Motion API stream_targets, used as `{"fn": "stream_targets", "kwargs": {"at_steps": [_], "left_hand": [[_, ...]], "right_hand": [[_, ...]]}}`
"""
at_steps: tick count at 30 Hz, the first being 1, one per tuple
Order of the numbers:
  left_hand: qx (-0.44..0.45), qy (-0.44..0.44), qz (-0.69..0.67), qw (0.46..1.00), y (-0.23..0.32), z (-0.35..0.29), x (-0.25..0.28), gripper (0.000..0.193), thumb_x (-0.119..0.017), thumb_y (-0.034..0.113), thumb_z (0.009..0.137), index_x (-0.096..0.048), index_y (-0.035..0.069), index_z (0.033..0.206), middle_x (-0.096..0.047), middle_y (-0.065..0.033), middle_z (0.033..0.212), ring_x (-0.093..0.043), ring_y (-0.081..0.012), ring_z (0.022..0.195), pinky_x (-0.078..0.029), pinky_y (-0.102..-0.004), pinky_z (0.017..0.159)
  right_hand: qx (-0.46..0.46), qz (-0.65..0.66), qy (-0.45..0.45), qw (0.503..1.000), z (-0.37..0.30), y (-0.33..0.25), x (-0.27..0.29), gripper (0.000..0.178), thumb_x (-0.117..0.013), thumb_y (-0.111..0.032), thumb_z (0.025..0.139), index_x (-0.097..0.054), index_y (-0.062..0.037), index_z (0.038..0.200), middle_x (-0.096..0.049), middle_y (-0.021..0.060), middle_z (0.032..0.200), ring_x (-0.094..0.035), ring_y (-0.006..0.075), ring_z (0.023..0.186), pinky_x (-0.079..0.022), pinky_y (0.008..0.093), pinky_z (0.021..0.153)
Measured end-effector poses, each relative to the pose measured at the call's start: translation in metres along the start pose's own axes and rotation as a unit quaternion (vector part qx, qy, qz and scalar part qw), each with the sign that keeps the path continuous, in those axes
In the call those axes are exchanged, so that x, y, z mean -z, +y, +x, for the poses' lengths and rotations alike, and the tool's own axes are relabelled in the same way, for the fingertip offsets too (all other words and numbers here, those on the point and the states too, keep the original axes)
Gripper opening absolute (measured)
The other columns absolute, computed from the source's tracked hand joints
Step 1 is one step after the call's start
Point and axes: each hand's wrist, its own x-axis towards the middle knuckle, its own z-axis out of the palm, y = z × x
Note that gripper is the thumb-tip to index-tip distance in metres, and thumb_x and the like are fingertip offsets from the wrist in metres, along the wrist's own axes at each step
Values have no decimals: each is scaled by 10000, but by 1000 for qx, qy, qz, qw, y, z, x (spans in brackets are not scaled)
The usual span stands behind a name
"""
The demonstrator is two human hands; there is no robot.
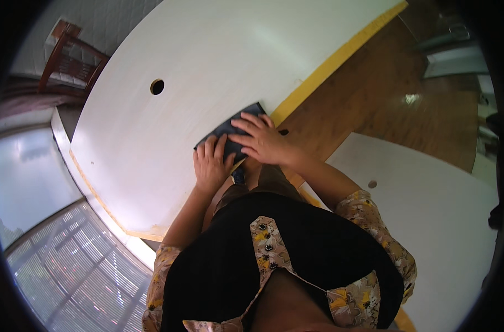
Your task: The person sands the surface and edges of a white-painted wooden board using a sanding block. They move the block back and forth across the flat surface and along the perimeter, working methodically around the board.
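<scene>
A dark blue-grey sheet lies flat on a large white tabletop, along its near edge. Whether it is cloth or abrasive paper I cannot tell. My left hand rests on the sheet's near left part, fingers stretched forward, thumb out to the side. On its right part lies my right hand, with fingers spread across the top and the thumb toward the far right corner. The two hands almost meet at the middle of the sheet. Both palms' undersides are hidden.
A round dark hole pierces the tabletop, whose edge has a yellow band. Another white panel with a small hole lies at right, above brown wooden flooring. A wooden chair stands far left, beside a bright window.
</scene>
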Motion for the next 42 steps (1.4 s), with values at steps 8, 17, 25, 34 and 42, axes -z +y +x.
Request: {"fn": "stream_targets", "kwargs": {"at_steps": [8, 17, 25, 34, 42], "left_hand": [[103, 74, 41, 991, -38, 66, -13, 602, -751, 371, 894, -607, 162, 1440, -581, -62, 1426, -534, -287, 1294, -422, -454, 1060], [115, 64, -11, 991, -25, 14, -7, 486, -792, 295, 844, -653, 200, 1299, -618, -73, 1211, -574, -303, 1140, -453, -457, 938], [171, 79, 42, 981, -30, 7, -4, 545, -766, 277, 876, -628, 208, 1399, -595, -46, 1346, -547, -278, 1262, -438, -436, 1020], [232, 97, 74, 965, -143, 48, 14, 442, -673, 197, 964, -626, 221, 1402, -591, -39, 1415, -537, -295, 1315, -444, -472, 1071], [270, 35, 37, 962, -65, -78, 35, 591, -766, 227, 877, -609, 231, 1447, -561, -53, 1432, -509, -307, 1335, -388, -477, 1122]], "right_hand": [[80, -75, -6, 994, 110, 69, -8, 449, -707, -277, 954, -649, -304, 1398, -482, 17, 1579, -368, 289, 1504, -319, 539, 1188], [194, -12, -75, 978, 92, 46, -3, 409, -742, -332, 911, -707, -314, 1318, -482, -2, 1562, -388, 251, 1471, -319, 503, 1174], [234, -42, -65, 969, 123, 43, -13, 468, -730, -269, 922, -661, -251, 1385, -531, -18, 1514, -428, 236, 1441, -399, 454, 1134], [171, -55, -8, 984, 223, 4, -65, 427, -662, -289, 985, -649, -235, 1409, -513, 14, 1556, -398, 268, 1477, -328, 467, 1189], [256, -12, -129, 958, 132, -48, -49, 531, -675, -299, 980, -568, -254, 1498, -412, 29, 1648, -326, 269, 1541, -294, 469, 1215]]}}
